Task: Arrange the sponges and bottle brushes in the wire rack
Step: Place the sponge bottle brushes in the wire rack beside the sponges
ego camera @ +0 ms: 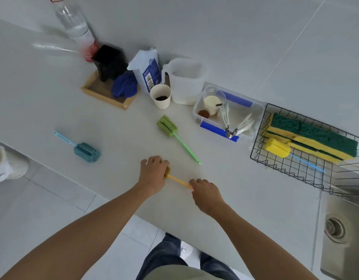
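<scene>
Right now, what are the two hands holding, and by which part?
Both hold the orange bottle brush: the left hand wraps its sponge head, the right hand grips the handle end.

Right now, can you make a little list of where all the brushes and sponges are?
in rack: black wire rack holds green-and-yellow sponges and yellow sponge brush with blue handle
on counter: green sponge brush, blue sponge brush
in hands: orange sponge brush; left hand on head, right hand on handle
</scene>
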